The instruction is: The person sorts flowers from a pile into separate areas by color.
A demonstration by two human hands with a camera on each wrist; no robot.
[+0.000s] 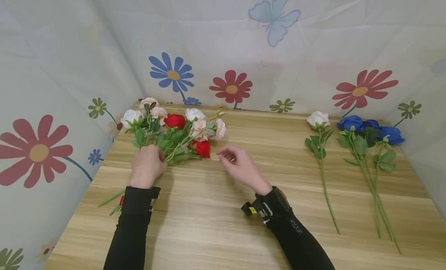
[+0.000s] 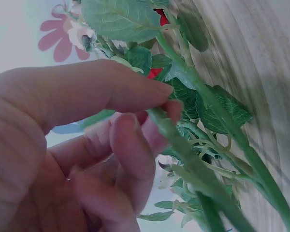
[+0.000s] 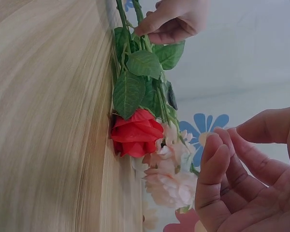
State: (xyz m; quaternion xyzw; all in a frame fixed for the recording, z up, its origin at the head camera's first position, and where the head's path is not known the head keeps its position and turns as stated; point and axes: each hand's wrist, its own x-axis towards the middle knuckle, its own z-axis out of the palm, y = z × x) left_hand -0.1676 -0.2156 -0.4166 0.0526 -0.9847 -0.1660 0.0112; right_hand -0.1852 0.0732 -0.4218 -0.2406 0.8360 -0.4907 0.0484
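At the left of the table my left hand [image 1: 148, 165] pinches a green flower stem [image 2: 181, 147] between thumb and fingertips. Around it lies a loose bunch of artificial flowers: red roses [image 1: 201, 148], white roses [image 1: 131, 118] and pale pink flowers [image 1: 220, 129] with green leaves. Other stems run beside the pinched one in the left wrist view; which bloom it belongs to is hidden. My right hand [image 1: 240, 165] hovers just right of the bunch, fingers loosely curled, holding nothing. The right wrist view shows a red rose [image 3: 135, 133] near it, apart from the fingers.
On the right side of the wooden table [image 1: 209, 223] lie a single white rose [image 1: 318, 120] and several blue roses [image 1: 351, 123], their stems toward the front. A pale cloth backdrop [image 1: 216, 34] with printed flowers borders the table's back and sides.
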